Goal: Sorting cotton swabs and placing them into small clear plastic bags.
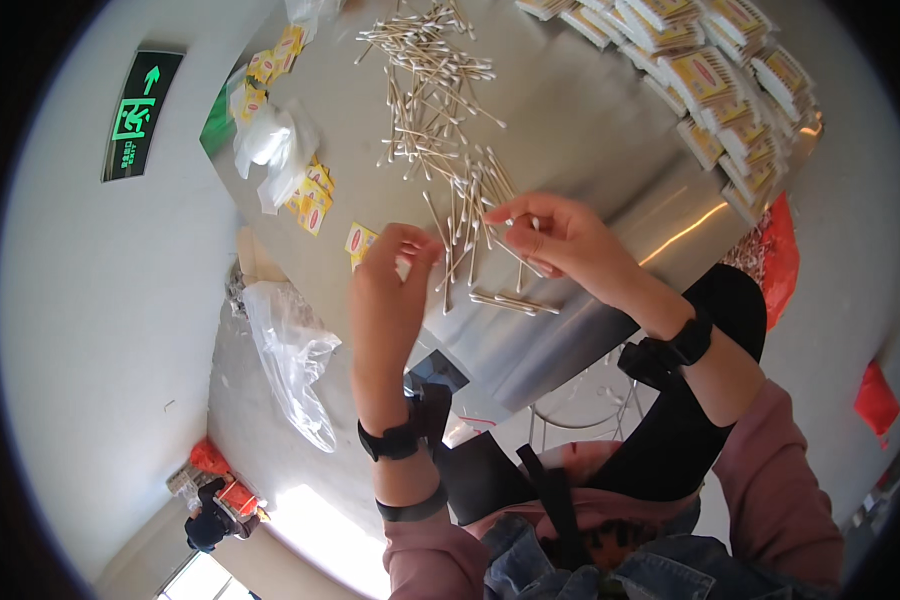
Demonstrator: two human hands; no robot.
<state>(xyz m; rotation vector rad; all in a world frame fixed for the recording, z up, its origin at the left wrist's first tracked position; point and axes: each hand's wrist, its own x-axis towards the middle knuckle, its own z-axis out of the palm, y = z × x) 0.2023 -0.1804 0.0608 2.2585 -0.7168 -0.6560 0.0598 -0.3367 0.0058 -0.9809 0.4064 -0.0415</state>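
Left hand (395,265) at near end of swabs (432,140), fingers curled, covering part of yellow card (359,238); cannot tell whether grip holds anything. Right hand (560,240) just beside swabs, white tip among fingers, perhaps swab; cannot tell whether grip is clamped. Swabs scattered on tabletop (590,130), far end cut off. Packs (710,80) overlap, lower ones partly hidden.

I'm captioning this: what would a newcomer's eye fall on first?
Probably the loose cotton swabs strewn down the metal table, the left hand and right hand at their near end. Then the swab packs piled upper right, and the green-on-black exit sign, upper left.
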